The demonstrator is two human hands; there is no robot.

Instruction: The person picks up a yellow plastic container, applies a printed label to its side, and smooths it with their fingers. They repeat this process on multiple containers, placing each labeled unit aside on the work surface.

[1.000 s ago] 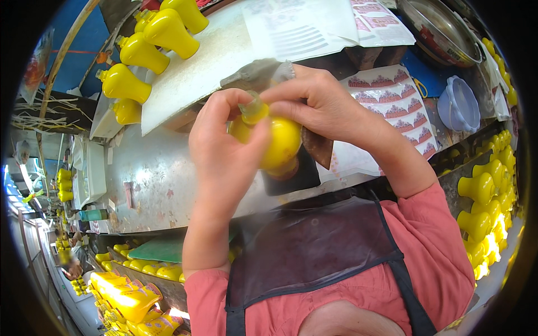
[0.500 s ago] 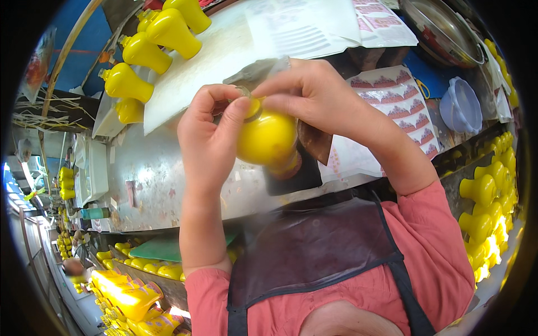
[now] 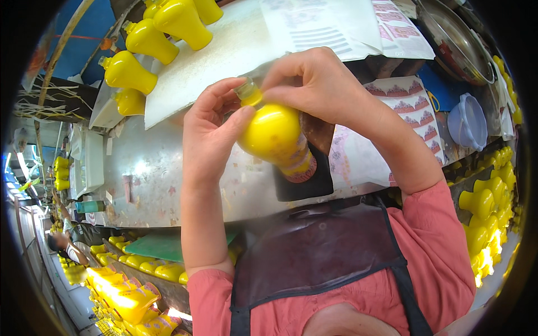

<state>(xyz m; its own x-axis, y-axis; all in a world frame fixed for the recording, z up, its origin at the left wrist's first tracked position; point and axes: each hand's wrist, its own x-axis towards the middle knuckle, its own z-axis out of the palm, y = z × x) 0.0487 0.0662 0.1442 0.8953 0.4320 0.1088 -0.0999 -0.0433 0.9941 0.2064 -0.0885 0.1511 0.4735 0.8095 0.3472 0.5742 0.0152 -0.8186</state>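
Left hand (image 3: 216, 126) holds the yellow vase-shaped bottle (image 3: 273, 131) by its neck over the black pad (image 3: 291, 191), apparently for steadiness; right hand (image 3: 316, 84), fingers narrow, sits beside the neck, any grip unclear

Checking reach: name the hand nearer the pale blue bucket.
Right: the right hand is left of the bucket; the left hand is farther left, touching the yellow bottle.

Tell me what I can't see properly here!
All in the head view:
- Held yellow bottle: its far side is hidden by its own body.
- Right hand: the hand itself hides some of its fingers.
- Round metal basin: cut off by the upper edge.
- Background person: too small and blurred to tell what they're doing.
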